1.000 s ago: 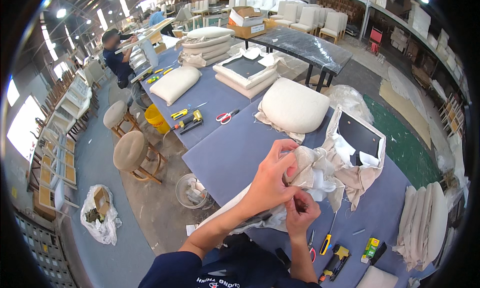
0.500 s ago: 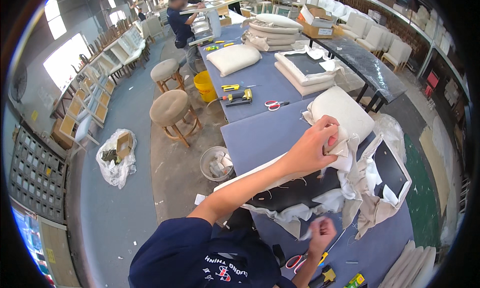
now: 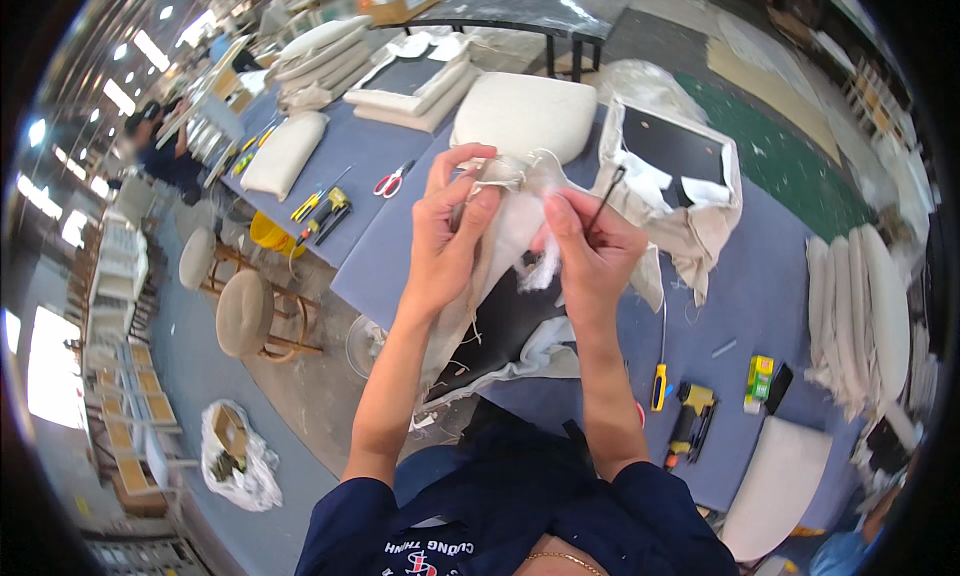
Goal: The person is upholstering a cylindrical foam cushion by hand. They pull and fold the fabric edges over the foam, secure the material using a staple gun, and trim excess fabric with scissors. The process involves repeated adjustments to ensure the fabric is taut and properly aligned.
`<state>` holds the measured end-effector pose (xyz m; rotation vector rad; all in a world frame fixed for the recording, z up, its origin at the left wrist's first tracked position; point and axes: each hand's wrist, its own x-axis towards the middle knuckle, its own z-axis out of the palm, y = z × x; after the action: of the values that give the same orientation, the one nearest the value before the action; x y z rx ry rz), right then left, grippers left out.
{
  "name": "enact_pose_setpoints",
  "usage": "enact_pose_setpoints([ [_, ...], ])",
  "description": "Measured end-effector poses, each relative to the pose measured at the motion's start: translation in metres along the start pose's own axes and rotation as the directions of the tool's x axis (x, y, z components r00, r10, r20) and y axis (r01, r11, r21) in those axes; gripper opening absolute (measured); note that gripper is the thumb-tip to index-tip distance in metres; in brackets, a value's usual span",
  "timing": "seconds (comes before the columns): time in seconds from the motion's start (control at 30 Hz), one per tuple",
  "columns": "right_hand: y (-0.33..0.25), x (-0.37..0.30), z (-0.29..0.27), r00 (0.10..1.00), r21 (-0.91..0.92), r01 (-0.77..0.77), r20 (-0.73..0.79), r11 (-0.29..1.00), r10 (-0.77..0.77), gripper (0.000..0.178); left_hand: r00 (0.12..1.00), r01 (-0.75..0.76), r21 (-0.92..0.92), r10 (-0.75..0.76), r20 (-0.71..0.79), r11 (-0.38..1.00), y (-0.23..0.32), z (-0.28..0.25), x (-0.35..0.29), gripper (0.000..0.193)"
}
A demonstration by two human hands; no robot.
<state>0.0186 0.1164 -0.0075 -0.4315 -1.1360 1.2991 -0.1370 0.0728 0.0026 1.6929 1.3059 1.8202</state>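
Over the near part of the table (image 3: 700, 326), the hands are now raised side by side at the beige cloth (image 3: 512, 172), above a black panel (image 3: 500, 328). The left hand (image 3: 445, 238) pinches the gathered edge; the right hand (image 3: 605, 263), lower and apart from it half a second ago, now grips a thin dark tool (image 3: 608, 193), kind unclear, with loose white wadding (image 3: 540, 273) beside its fingers. Work on that edge now looks two-handed.
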Motion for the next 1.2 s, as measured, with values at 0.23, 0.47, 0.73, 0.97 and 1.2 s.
enact_pose_setpoints([
  [0.23, -0.001, 0.000, 0.014, 0.967, -0.189, 0.165, -0.160, 0.968, -0.196, 0.012, 0.994, 0.105, 0.007, -0.105, 0.025, 0.994, 0.017, 0.018, -0.002, 0.023],
  [0.47, -0.011, -0.016, -0.011, 0.999, -0.194, -0.010, 0.037, 0.981, 0.018, 0.023, 1.000, -0.025, 0.052, 0.025, 0.001, 0.998, 0.016, 0.025, -0.001, 0.024],
  [0.73, -0.006, -0.016, -0.007, 0.998, -0.355, -0.055, -0.009, 0.933, 0.055, 0.015, 0.994, -0.102, 0.176, 0.108, -0.023, 0.979, 0.022, 0.023, -0.014, 0.022],
  [0.97, -0.009, -0.015, -0.023, 0.993, -0.518, 0.114, 0.043, 0.848, -0.107, 0.014, 0.973, -0.229, 0.076, 0.230, -0.003, 0.970, 0.022, 0.033, -0.017, 0.015],
  [1.2, -0.012, -0.026, -0.012, 0.996, -0.467, 0.091, 0.047, 0.880, -0.078, 0.014, 0.958, -0.285, 0.133, 0.287, 0.010, 0.949, 0.041, 0.023, -0.035, 0.019],
])
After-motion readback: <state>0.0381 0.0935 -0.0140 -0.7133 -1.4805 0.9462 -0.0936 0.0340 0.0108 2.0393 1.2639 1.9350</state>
